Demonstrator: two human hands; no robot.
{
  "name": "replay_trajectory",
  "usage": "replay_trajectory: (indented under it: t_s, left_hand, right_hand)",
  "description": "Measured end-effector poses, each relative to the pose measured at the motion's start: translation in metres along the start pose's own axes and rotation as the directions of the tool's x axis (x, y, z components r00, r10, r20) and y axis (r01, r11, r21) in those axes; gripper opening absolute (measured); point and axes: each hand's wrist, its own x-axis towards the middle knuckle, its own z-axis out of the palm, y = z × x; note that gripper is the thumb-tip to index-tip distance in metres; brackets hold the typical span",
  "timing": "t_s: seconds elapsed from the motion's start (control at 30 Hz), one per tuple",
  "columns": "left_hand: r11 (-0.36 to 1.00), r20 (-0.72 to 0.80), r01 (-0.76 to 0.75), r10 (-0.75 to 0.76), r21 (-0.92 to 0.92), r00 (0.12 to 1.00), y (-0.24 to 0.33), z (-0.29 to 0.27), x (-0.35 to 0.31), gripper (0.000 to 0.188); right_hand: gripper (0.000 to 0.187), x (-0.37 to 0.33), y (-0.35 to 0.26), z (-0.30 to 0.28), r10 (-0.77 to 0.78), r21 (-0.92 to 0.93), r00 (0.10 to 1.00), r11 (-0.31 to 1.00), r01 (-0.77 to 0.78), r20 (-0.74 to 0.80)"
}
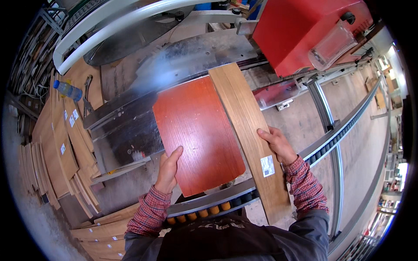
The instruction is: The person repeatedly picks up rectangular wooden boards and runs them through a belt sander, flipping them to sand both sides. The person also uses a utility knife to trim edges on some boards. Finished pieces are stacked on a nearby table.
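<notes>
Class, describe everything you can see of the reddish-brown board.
The reddish-brown board is a flat, roughly rectangular panel, apparently wood or wood-look laminate, with fine lengthwise grain and a light sheen. Its lower right corner looks rounded; small pale marks show near its edges. It lies face up, partly over the metal machine table, with its right edge alongside a longer brown plank. The left hand grips its left edge, thumb on top.

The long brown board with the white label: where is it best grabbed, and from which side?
Probably by the right long edge of the brown board, coming from the right, thumb on top, as the right hand holds it. It is long and flat, and its left edge runs close alongside the red board, leaving less room there.
</notes>
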Motion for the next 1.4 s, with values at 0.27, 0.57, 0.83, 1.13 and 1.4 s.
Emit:
replay_trajectory:
  t_s: [0.27, 0.57, 0.83, 1.13, 1.4]
  left_hand:
    - [0.999, -0.066, -0.041, 0.039, -0.031, 0.997, -0.003, 0.009, 0.004, 0.037]
    - [0.998, -0.107, -0.017, 0.011, -0.058, 0.994, -0.003, 0.014, 0.003, 0.037]
    - [0.998, -0.126, 0.017, -0.024, -0.055, 0.992, -0.011, 0.023, 0.010, 0.037]
    - [1.000, -0.134, 0.009, -0.009, 0.001, 0.991, -0.023, 0.069, 0.024, 0.038]
    - [1.000, -0.117, 0.003, -0.006, -0.023, 0.993, -0.041, 0.111, 0.039, 0.038]
  right_hand:
    - [0.049, 0.000, -0.003, -0.002, 0.027, -0.002, 0.999, 1.000, -0.027, 0.037]
    - [0.048, 0.005, 0.001, -0.006, 0.012, 0.004, 0.997, 1.000, -0.012, 0.076]
    - [0.048, 0.001, -0.008, -0.018, 0.044, 0.093, 0.996, 0.994, -0.051, 0.077]
    - [0.047, 0.011, -0.018, -0.064, 0.013, 0.109, 0.994, 0.994, -0.025, 0.104]
    - [0.048, 0.016, -0.023, -0.111, 0.024, 0.104, 0.994, 0.994, -0.035, 0.108]
